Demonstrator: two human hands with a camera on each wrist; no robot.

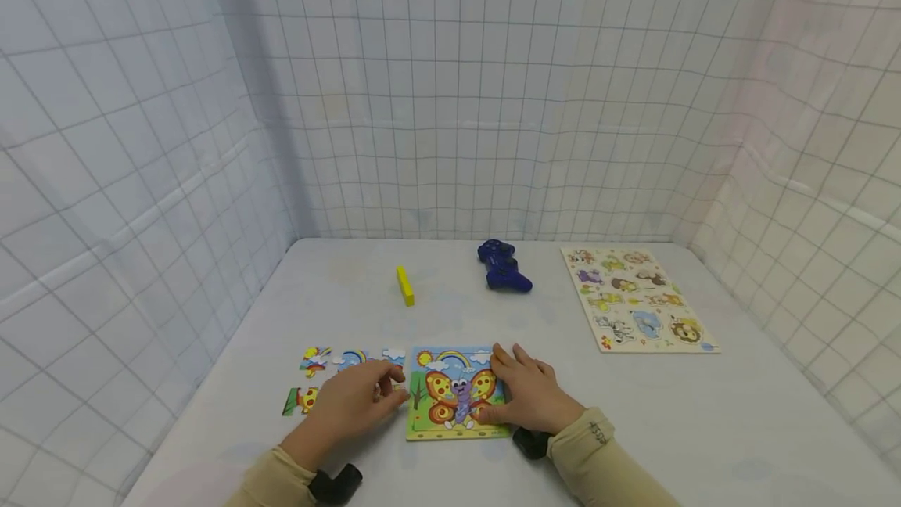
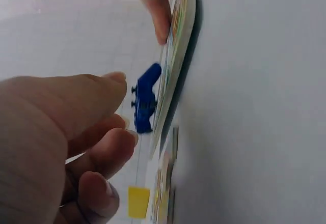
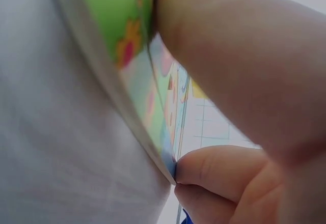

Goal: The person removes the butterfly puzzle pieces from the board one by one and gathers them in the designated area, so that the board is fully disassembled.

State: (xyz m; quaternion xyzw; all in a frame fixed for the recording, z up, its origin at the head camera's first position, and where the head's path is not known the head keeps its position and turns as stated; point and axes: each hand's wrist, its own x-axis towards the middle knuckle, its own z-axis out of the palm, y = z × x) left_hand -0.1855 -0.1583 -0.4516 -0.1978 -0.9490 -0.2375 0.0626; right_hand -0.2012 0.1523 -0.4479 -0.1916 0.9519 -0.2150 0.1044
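A square puzzle board (image 1: pixel 450 429) with a butterfly picture lies in front of me on the white table. My right hand (image 1: pixel 535 396) grips its right side, the thumb (image 3: pixel 204 35) over the printed face and the fingers (image 3: pixel 219 168) at the edge near a corner. Just left of the board hovers my left hand (image 1: pixel 359 401), its fingers loosely bent with nothing between them. Beneath and beyond that hand are several loose puzzle pieces (image 1: pixel 314 360), printed with rainbow, cloud and butterfly parts. The left hand covers some of them.
Toward the back lie a yellow block (image 1: pixel 405 286) and a blue game controller (image 1: pixel 501 266). An animal puzzle board (image 1: pixel 633 300) is at the right. White grid-patterned curtains (image 1: pixel 450 100) surround the table (image 1: pixel 338 288) at the back and sides.
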